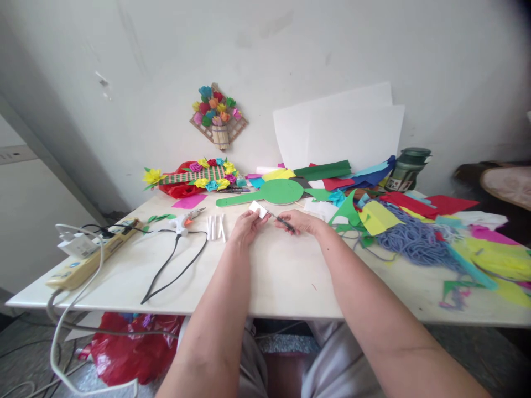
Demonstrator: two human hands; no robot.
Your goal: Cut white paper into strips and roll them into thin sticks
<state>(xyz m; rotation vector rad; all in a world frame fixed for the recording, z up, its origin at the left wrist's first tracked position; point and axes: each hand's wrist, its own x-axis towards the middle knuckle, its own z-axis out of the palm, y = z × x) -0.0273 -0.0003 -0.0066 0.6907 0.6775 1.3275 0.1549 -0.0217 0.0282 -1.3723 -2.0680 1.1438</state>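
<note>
In my left hand (pixel 248 227) is a small piece of white paper (pixel 259 208), pinched by its lower edge above the table. My right hand (pixel 302 222) is closed round a pair of scissors (pixel 285 223) with dark handles. The scissor blades point left and meet the paper's right side; whether they are parted is too small to tell. Just behind both hands lies a green card shape (pixel 282 191) with a round middle and long arms. Several thin white paper rolls (pixel 215 227) lie left of my left hand.
A glue gun (pixel 181 224) with a black cord lies at the left, near a power strip (pixel 95 260). Blue-grey yarn (pixel 410 237) and coloured paper scraps pile up at the right. A dark green jar (pixel 409 170) stands at the back. A paper-flower guitar (pixel 199 176) lies at the back left.
</note>
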